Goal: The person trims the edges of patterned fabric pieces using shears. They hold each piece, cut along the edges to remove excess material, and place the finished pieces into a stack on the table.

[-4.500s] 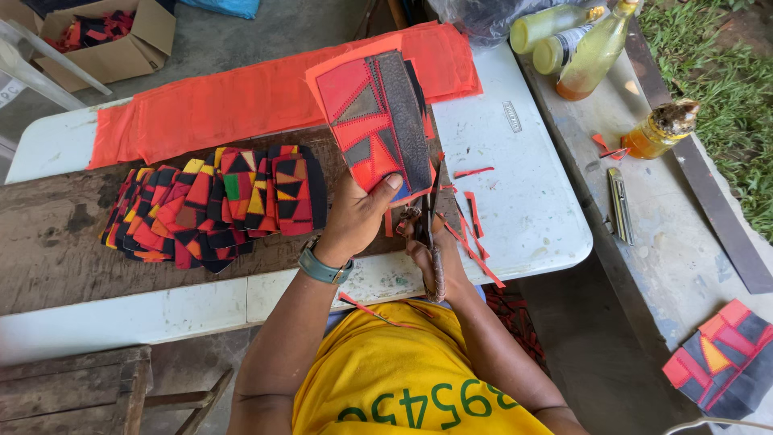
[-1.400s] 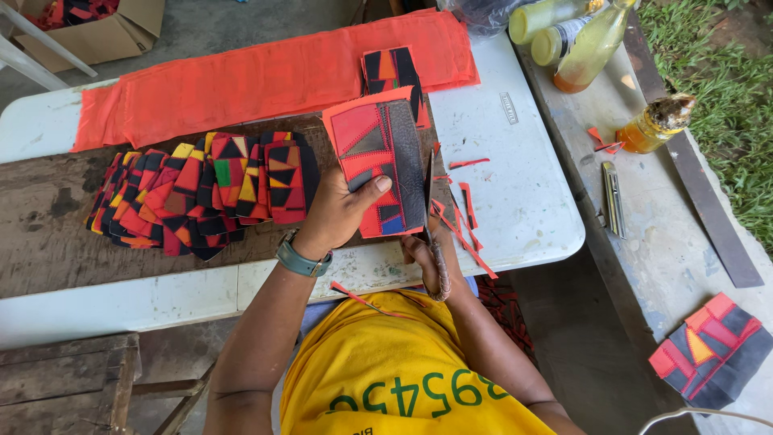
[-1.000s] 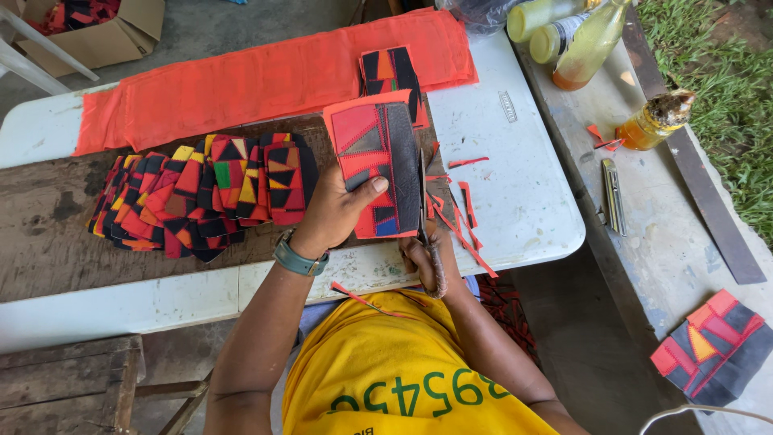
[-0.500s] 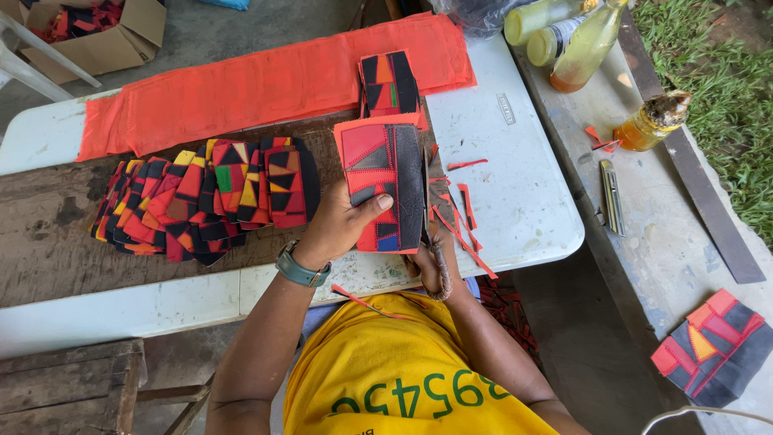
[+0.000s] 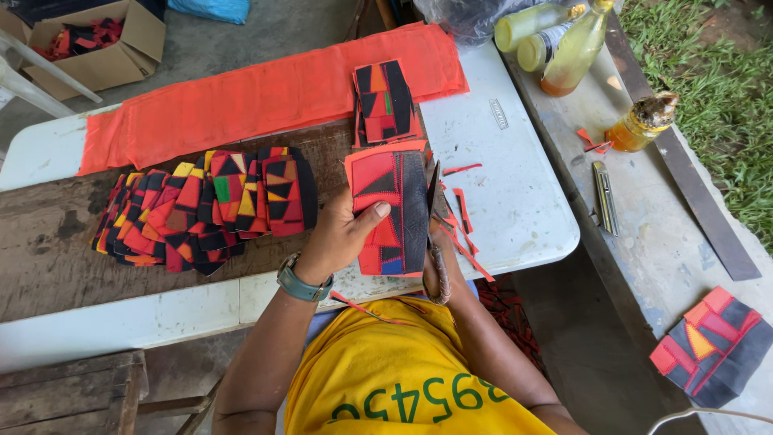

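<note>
My left hand (image 5: 342, 238), with a teal watch (image 5: 302, 283) on the wrist, holds a red, black and orange patchwork fabric piece (image 5: 386, 201) upright over the table's near edge, thumb across its face. My right hand (image 5: 444, 240) is mostly hidden behind the piece and grips scissors (image 5: 435, 217), whose blades run up the piece's right edge. Thin red trimmings (image 5: 463, 205) lie just right of the scissors. A fanned row of similar patchwork pieces (image 5: 201, 209) rests on a dark wooden board (image 5: 48, 250) to the left.
Another patchwork piece (image 5: 385, 101) lies on a long orange cloth (image 5: 266, 89) across the white table (image 5: 515, 185). On the grey bench to the right stand bottles (image 5: 564, 40), a jar (image 5: 640, 125), a metal tool (image 5: 604, 197), a metal bar (image 5: 684, 177) and a patchwork piece (image 5: 713, 342). A cardboard box (image 5: 97, 40) sits far left.
My left hand has brought the patchwork piece down from over the orange cloth toward my body and turned it more upright. The scissors stay at its right edge.
</note>
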